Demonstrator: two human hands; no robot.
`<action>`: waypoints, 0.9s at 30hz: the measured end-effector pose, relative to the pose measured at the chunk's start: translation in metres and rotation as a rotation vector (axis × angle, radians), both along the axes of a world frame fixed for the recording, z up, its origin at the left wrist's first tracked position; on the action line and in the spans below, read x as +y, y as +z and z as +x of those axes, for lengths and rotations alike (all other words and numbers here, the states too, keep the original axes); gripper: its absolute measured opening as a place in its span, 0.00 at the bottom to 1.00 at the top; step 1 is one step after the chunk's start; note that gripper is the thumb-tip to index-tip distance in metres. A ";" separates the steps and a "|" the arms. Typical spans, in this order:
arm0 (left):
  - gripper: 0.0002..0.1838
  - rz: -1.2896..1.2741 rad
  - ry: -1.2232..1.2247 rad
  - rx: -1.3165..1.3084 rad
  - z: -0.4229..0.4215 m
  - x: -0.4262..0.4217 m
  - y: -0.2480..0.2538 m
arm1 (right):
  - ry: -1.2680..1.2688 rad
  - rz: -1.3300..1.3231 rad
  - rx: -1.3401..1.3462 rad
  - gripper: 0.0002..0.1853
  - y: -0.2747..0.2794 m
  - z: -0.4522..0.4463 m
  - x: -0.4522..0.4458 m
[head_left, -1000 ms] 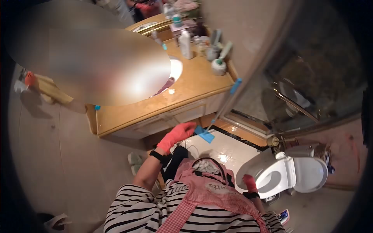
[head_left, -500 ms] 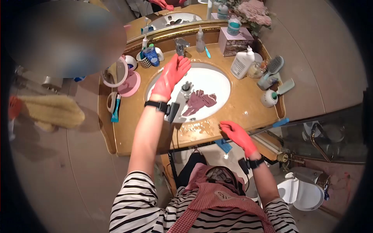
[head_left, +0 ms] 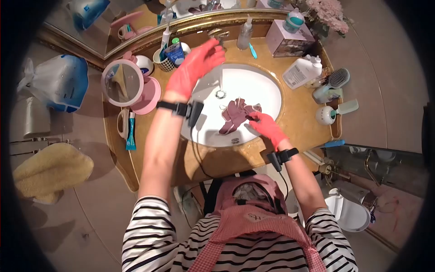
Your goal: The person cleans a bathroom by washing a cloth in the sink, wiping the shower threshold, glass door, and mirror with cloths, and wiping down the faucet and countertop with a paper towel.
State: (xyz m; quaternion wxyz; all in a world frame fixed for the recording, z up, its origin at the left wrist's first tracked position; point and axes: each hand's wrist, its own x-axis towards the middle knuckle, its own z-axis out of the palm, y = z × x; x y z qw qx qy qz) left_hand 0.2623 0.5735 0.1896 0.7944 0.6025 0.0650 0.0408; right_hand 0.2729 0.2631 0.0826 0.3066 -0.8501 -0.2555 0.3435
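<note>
My left hand (head_left: 195,68), in a pink rubber glove, is raised at the faucet (head_left: 219,34), covering much of it. Its fingers are apart and slightly bent; whether they touch the metal is hidden. A pale streak like running water (head_left: 221,78) drops to the drain (head_left: 220,94). A crumpled mauve cloth (head_left: 236,114) with light edging lies wet in the white sink (head_left: 269,93). At the cloth's right edge is my right hand (head_left: 268,129), gloved alike, fingers loosely bent and apart, fingertips at the fabric.
Right of the sink stand a white pump bottle (head_left: 301,72), a hairbrush (head_left: 339,78) and a tissue box (head_left: 290,40). On the left are a round mirror (head_left: 122,82), a blue tube (head_left: 174,54) and a teal tube (head_left: 131,131). A yellow towel (head_left: 54,170) hangs far left.
My right hand has moved from the counter's front edge into the sink beside the cloth. My left hand stays near the faucet, where a water-like streak now shows. The view has shifted.
</note>
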 end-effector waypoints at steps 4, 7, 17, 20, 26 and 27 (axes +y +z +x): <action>0.30 -0.092 -0.322 -0.386 -0.158 -0.087 0.066 | -0.112 0.176 0.036 0.19 0.027 -0.003 -0.030; 0.16 0.354 -0.810 0.456 -0.209 -0.174 -0.005 | 0.036 -0.018 -0.022 0.16 0.020 0.001 -0.047; 0.06 1.418 -0.658 0.158 -0.268 -0.284 -0.090 | 0.742 -0.294 -0.492 0.11 -0.100 0.035 0.060; 0.08 1.070 -0.495 0.265 -0.286 -0.268 -0.078 | 0.159 0.049 0.241 0.09 -0.054 0.028 0.066; 0.22 -0.505 0.155 0.466 -0.315 -0.246 0.023 | 0.334 0.247 0.078 0.22 -0.045 0.035 0.027; 0.23 -0.310 -0.085 0.447 -0.309 -0.259 0.022 | 0.289 0.246 0.076 0.20 -0.021 0.031 0.017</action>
